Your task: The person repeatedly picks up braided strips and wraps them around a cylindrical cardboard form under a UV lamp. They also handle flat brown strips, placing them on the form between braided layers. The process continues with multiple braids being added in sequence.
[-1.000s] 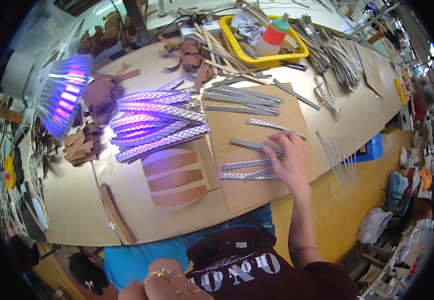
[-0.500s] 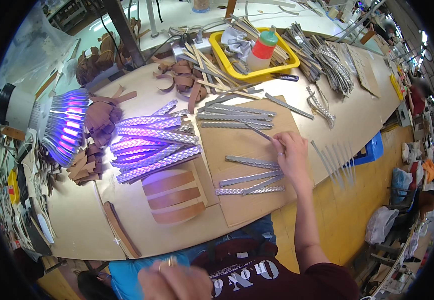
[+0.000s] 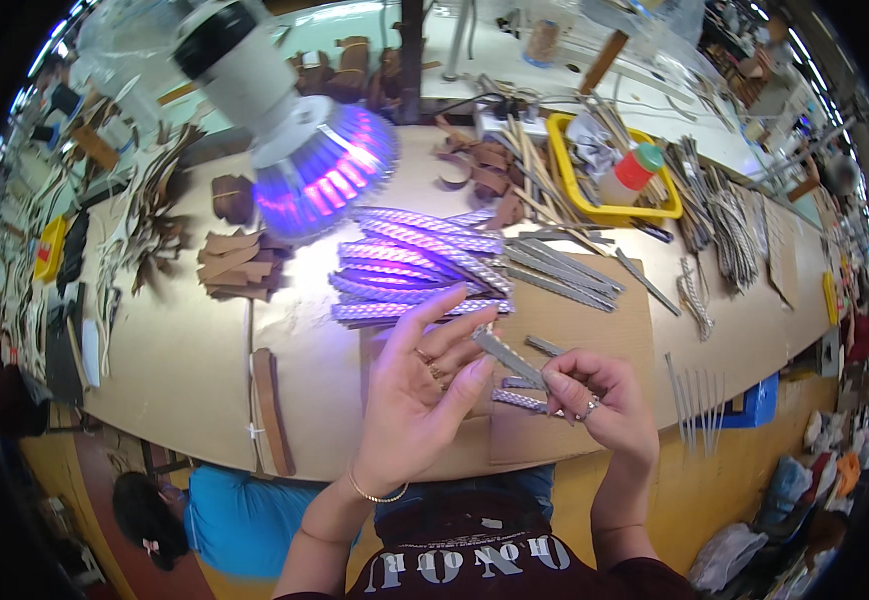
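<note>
Grey strip [image 3: 507, 357]: narrow, flat, textured band, held slantwise above the counter [image 3: 184, 370] between both hands, raised toward the lamp's light, apparently for inspection of its face.

Counter: broad, pale, matt surface, curved by the lens; carries all stock below.

Lamp [image 3: 299, 140]: white housing with a round head of violet diodes, hung low over the pile so the light falls on the work.

Cardboard sheet [image 3: 594, 330]: brown, flat, laid before the person as a working mat.

Yellow tray [image 3: 654, 207]: shallow plastic, rectangular, holding a red-capped bottle [image 3: 629, 172] and oddments, set at the far side out of the way.

Pile of strips [image 3: 419, 270]: long silvery bands with a glittering, scaly texture, stacked roughly parallel directly under the lamp, tinted purple by it.

Brown leather pieces [image 3: 239, 262]: curved cut shapes, stacked left of the pile.

Left hand [image 3: 419, 385]: palm open, fingers spread and loosely extended, the fingertips touching the strip's upper part and propping it.

Right hand [image 3: 594, 400]: fingers closed in a pinch on the strip's lower end; a second short strip [image 3: 519, 400] lies just beneath, though whether this hand also grips it is unclear at this angle.

Thin metal rods [image 3: 689, 395]: several, parallel, near the counter's right edge.
</note>
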Demonstrator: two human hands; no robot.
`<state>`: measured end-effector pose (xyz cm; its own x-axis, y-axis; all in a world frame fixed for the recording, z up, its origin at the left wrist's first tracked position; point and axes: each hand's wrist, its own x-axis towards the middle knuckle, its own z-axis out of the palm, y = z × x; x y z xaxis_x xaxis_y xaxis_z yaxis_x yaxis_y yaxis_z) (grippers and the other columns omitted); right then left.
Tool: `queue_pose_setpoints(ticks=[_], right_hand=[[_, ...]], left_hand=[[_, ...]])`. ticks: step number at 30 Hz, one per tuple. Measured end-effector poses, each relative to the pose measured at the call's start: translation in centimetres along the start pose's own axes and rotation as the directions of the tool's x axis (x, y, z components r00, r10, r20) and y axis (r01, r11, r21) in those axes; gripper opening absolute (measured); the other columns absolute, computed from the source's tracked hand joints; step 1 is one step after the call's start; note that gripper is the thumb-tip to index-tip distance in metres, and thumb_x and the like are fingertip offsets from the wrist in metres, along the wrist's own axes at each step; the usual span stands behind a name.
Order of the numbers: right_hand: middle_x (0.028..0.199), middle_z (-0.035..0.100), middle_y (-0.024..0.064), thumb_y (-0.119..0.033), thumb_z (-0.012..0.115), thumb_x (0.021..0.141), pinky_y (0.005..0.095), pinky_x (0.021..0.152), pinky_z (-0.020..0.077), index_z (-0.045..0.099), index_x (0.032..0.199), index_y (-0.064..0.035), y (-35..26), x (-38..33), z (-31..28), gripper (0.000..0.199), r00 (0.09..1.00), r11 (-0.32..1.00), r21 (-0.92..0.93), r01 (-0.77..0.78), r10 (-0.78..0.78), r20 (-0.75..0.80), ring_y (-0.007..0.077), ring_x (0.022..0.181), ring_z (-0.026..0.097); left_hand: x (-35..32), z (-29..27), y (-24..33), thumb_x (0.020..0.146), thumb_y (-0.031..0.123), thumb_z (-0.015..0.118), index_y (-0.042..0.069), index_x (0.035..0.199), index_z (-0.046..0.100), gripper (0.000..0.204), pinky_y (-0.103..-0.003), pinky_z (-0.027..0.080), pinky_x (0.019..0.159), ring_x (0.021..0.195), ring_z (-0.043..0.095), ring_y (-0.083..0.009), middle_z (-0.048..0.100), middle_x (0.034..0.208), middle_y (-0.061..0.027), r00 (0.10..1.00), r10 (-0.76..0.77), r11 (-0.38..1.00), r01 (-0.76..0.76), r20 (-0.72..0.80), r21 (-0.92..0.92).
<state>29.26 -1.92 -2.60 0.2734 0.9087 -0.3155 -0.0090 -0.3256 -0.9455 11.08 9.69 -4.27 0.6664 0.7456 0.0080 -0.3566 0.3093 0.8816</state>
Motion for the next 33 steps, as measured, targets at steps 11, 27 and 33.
queue_pose_setpoints(ticks=[11, 27, 33], right_hand=[[0.071, 0.064, 0.0031, -0.016, 0.065, 0.095, 0.0260, 0.064, 0.0488, 0.067, 0.098, 0.0027, -0.9, 2.3, 3.8, 0.019, 0.987, 0.982, -0.157, 0.105, -0.084, 0.137, 0.0097, 0.068, 0.062], [0.070, 0.067, 0.0086, -0.016, 0.068, 0.091, 0.0318, 0.058, 0.0456, 0.069, 0.098, -0.0033, -1.2, 2.8, 6.3, 0.014, 0.943, 0.872, -0.361, 0.331, -0.313, 0.110, 0.0212, 0.058, 0.061], [0.070, 0.067, 0.0075, -0.015, 0.068, 0.091, 0.0336, 0.059, 0.0454, 0.069, 0.096, -0.0041, -1.9, 3.0, 6.7, 0.012, 0.933, 0.836, -0.414, 0.361, -0.324, 0.160, 0.0229, 0.059, 0.062]], left_hand=[[-1.1, -3.2, 1.4, 0.097, 0.001, 0.058, -0.004, 0.137, 0.043, 0.044, -0.030, 0.059, 0.084, 0.107, 0.066, -0.0198, 0.065, 0.120, -0.0191, 0.994, -0.018, 1.000, 0.015, -0.108, -0.026], [-2.0, -5.3, -0.6, 0.099, 0.006, 0.054, -0.002, 0.122, 0.059, 0.025, -0.037, 0.062, 0.083, 0.103, 0.069, -0.0277, 0.069, 0.112, -0.0198, 0.941, 0.012, 0.983, -0.074, -0.338, -0.169], [-2.4, -6.7, -0.8, 0.100, 0.014, 0.057, -0.002, 0.122, 0.060, 0.027, -0.038, 0.059, 0.090, 0.106, 0.068, -0.0275, 0.068, 0.114, -0.0203, 0.973, -0.053, 0.899, -0.052, -0.224, -0.435]])
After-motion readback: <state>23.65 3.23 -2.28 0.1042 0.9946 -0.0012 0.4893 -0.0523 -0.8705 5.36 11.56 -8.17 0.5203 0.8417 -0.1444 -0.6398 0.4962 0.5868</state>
